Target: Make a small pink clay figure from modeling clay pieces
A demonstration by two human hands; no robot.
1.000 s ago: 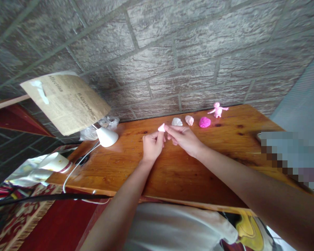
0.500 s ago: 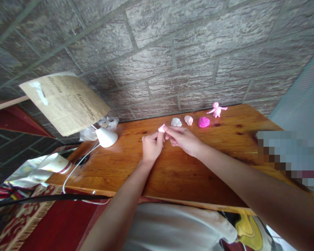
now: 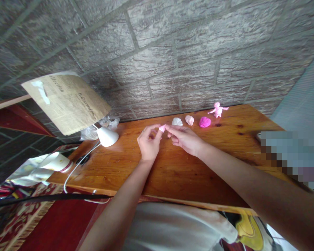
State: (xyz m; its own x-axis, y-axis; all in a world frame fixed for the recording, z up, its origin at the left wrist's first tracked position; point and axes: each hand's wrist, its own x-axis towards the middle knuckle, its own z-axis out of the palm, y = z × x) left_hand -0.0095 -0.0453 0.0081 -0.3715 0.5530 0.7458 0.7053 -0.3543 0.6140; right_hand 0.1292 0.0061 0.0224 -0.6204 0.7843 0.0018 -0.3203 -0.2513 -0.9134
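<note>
Between my two hands, above the wooden table, is a small pale pink piece of modelling clay (image 3: 162,128). My left hand (image 3: 148,142) pinches it between thumb and index finger. The fingertips of my right hand (image 3: 183,138) close on its other side. Just beyond my right hand lie a white clay lump (image 3: 177,121), a pale pink clay lump (image 3: 189,120) and a bright pink clay lump (image 3: 205,122). A small pink clay figure (image 3: 217,109) stands upright behind them, its arms spread out.
A lamp with a white base (image 3: 107,136) and a printed paper shade (image 3: 68,103) stands at the left of the wooden table (image 3: 178,177). Its cord hangs over the front edge. A paper cup (image 3: 56,162) lies tilted at the left end. A brick-patterned wall (image 3: 157,66) rises behind.
My left index finger has lifted and stretched forward to the pink piece, opening a gap above the thumb. My right hand has barely moved.
</note>
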